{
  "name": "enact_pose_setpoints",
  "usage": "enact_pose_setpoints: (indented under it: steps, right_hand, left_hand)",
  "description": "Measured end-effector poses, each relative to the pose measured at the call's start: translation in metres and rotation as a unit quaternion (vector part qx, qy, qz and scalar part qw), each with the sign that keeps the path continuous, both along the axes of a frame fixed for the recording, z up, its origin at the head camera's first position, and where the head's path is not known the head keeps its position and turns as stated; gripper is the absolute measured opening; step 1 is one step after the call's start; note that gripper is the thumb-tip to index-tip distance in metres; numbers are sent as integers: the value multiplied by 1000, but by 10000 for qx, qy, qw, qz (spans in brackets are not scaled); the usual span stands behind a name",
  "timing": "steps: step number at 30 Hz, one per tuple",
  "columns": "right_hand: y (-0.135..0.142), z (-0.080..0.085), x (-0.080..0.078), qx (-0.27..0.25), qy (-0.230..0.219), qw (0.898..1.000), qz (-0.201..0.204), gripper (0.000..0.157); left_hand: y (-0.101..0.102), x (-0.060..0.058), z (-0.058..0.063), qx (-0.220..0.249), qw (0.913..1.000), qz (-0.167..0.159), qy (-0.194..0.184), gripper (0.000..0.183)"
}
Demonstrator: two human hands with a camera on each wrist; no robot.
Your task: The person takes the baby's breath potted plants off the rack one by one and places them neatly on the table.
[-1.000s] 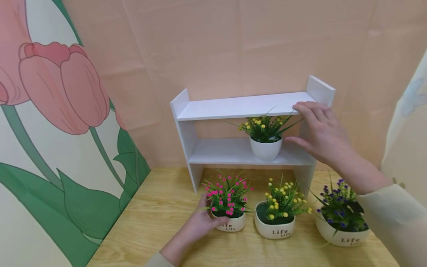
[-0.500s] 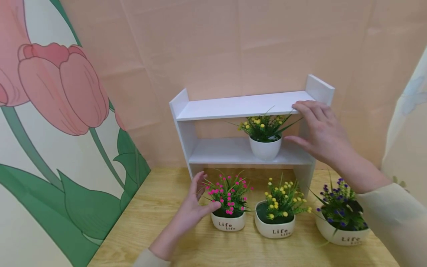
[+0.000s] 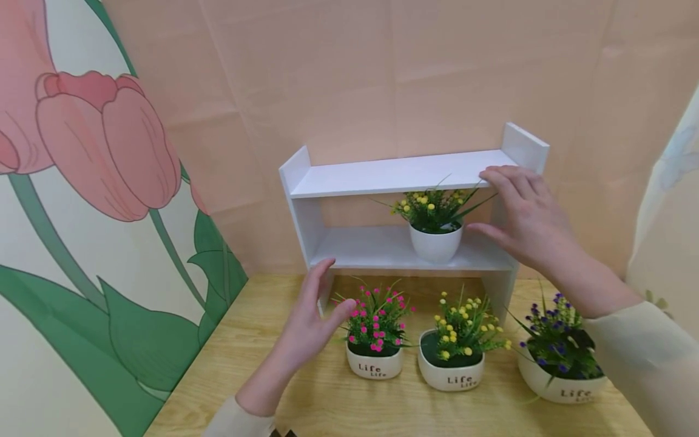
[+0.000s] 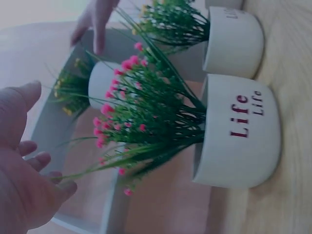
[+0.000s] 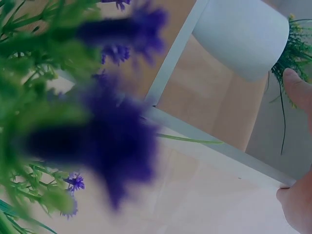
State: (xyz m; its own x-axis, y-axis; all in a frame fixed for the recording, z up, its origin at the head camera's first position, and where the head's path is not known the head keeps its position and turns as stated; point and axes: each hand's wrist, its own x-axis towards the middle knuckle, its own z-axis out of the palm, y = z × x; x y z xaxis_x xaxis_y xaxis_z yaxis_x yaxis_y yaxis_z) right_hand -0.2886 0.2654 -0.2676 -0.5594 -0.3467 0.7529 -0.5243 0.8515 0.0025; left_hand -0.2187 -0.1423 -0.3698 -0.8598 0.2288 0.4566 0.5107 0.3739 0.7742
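In the head view my left hand (image 3: 308,321) is raised left of a potted plant with pink flowers (image 3: 377,312), its thumb and fingers spread and holding nothing. The left wrist view has these fingers beside the grassy leaves of that plant (image 4: 146,112); one leaf tip meets the fingers. My right hand (image 3: 530,212) rests its fingertips on the front edge of the upper board of a white two-tier shelf (image 3: 393,175). Its thumb points towards a round white pot with yellow flowers (image 3: 435,243) on the lower board; whether they touch I cannot tell.
On the wooden table (image 3: 235,370), a pot with yellow flowers (image 3: 452,371) and a pot with purple flowers (image 3: 562,382) stand in a row right of the pink one. Purple blooms (image 5: 117,136) blur the right wrist view. A tulip-printed wall (image 3: 109,145) rises at left.
My left hand has let go of the pink-flowered pot and moved up and slightly left of it. The right hand and the pots have stayed in place.
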Motion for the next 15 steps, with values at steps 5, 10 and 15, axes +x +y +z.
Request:
enact_pose_setpoints:
  steps: [5,10,15]
  right_hand:
    - [0,-1,0,28,19,10000,-19,100]
    - [1,-1,-1,41,22,10000,-7,100]
    - [1,-1,-2,28,51,10000,23,100]
  left_hand:
    - [4,-1,10,15,9998,55,182,82]
    - [7,-6,17,-59,9994,17,345,80]
    - [12,-12,24,-100,9991,-30,400,79]
